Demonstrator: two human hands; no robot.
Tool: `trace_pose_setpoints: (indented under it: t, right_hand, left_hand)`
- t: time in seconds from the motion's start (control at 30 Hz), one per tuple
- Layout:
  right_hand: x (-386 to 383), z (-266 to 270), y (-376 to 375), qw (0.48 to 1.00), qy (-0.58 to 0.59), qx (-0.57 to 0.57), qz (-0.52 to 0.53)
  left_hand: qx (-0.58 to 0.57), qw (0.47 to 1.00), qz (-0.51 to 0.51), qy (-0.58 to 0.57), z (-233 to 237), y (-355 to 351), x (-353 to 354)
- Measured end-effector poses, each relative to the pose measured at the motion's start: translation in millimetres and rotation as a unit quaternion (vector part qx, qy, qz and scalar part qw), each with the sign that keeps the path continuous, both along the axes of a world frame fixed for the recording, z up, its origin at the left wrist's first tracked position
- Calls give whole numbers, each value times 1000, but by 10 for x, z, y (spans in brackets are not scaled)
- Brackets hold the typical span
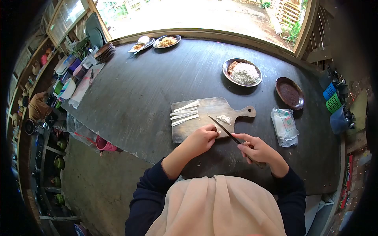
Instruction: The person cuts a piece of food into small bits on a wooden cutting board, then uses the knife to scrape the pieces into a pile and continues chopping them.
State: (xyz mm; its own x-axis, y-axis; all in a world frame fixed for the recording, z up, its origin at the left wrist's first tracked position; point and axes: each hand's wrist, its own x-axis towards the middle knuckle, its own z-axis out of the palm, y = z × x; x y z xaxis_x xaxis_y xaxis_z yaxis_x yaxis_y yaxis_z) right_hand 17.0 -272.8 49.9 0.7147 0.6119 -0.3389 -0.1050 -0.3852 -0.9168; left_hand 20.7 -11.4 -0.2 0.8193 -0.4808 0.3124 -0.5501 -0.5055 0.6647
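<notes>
Nearest, the right hand (258, 150) is clenched around the handle of a long dark-bladed kitchen knife (225, 129), whose tip reaches onto the pale wooden paddle-shaped cutting board (212, 107). The left hand (201, 139) lies curled, knuckles up, on the board's near edge, just left of the blade; I cannot tell whether it pins a piece down, because the hand hides whatever is under it. Just right of the blade tip sits a small heap of fine white shreds (224, 119), and at the board's left end several long white strips (185, 113) lie side by side, uncut. Judging by that, the slicing looks partly done, with those strips left to do, and the round metal plate heaped with white shreds (244, 73) farther off suggests a good share is already cut.

All this rests on a broad dark worn wooden counter (149, 90). To the right are a clear plastic bag of white goods (284, 126) and a shallow reddish-brown dish (290, 92). At the far edge stand two small plates of food (167, 41) and, to the left, a stack of dark plates (105, 51) among crockery. Beyond is a wide open window (197, 15) onto bright ground
</notes>
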Motion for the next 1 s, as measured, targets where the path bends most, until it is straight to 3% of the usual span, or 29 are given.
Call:
trace_pose_setpoints:
  t: [0.1, 0.4, 0.53, 0.7, 1.0]
  right_hand:
    - [-141, 86, -40, 996, -72, -48, 3]
    - [-376, 113, -82, 994, -94, -54, -22]
    - [-387, 98, -81, 993, -102, -59, 2]
    - [-390, 37, -64, 979, -192, -63, -6]
    - [-413, -9, -42, 979, -202, -37, -6]
  left_hand:
    - [-26, 1000, 9, -3, 16, -21, -32]
    - [4, 998, 58, -27, 19, -56, -78]
    - [5, 999, 49, 19, 92, -9, -91]
    - [-11, 999, 49, 17, 105, -21, -99]
    - [0, 999, 36, 9, 72, 3, -82]
